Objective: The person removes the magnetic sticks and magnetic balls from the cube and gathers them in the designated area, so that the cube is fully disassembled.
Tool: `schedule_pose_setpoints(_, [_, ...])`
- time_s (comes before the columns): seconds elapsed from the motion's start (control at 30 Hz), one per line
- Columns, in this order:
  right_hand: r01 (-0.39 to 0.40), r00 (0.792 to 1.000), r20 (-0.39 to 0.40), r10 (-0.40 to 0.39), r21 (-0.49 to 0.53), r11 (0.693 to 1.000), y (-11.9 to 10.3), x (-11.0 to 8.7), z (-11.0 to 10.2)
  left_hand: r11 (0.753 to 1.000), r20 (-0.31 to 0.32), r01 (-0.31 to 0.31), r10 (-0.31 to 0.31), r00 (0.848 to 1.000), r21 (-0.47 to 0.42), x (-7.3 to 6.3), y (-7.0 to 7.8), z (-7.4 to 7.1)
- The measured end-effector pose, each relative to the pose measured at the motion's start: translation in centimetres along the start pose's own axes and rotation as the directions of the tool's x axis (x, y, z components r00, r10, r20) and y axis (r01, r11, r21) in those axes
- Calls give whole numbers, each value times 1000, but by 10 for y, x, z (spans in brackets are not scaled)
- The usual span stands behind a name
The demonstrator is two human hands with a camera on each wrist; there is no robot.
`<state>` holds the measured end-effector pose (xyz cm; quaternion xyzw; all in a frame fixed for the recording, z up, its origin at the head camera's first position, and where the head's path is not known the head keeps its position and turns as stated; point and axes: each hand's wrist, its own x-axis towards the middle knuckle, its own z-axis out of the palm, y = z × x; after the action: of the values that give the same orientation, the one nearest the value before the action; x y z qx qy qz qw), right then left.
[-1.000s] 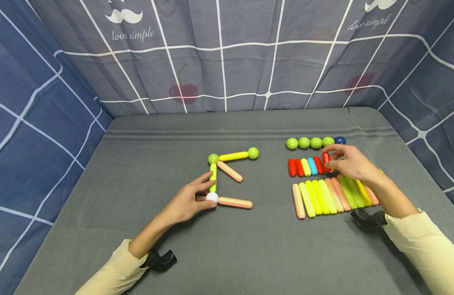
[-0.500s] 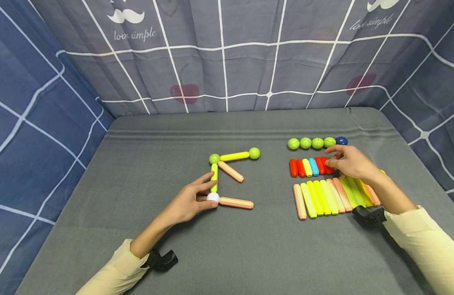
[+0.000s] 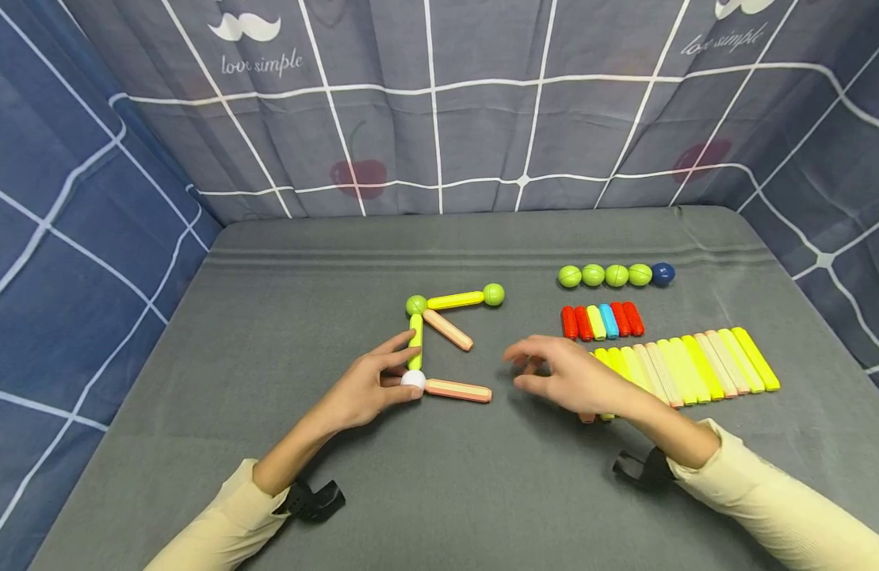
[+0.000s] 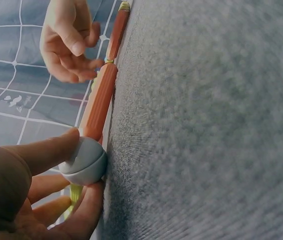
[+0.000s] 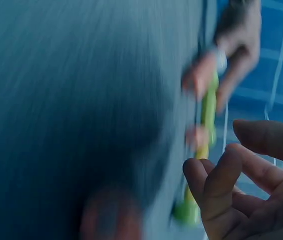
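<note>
My left hand pinches a white ball between thumb and fingers at the lower corner of a ball-and-stick figure. From that ball a yellow-green stick runs up to a green ball, and an orange stick points right. A yellow stick and a second orange stick spread from the green ball; another green ball ends the yellow one. My right hand, fingers loosely bent around nothing, hovers between the figure and the long sticks, as the left wrist view also shows.
To the right lies a row of long sticks, its left end partly hidden by the right hand. Behind it are short red, yellow and blue sticks. Farther back, green balls line up with a dark blue ball. Curtains enclose the table.
The right hand set a short red stick at the right end of the short-stick row, let go, and moved left and nearer. The left hand keeps its hold on the white ball.
</note>
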<state>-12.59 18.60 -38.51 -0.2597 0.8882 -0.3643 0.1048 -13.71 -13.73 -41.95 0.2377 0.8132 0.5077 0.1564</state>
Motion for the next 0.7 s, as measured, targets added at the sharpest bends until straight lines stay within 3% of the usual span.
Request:
schedule_pose_setpoints(0.13, [91,993,74,-88,-49,995,-17,16,28,1000,0,0,0,1000,-8,0,0,1])
schedule_pose_setpoints(0.3, [127,987,117,-115,-106,986,-27,30,46,1000,10,-2,2,1000,-20,0,0,2])
schedule_pose_setpoints(0.7, [193,970,175,-171,-117,974,-30,35,46,1000,27,-4,4,1000,10,-1,2,0])
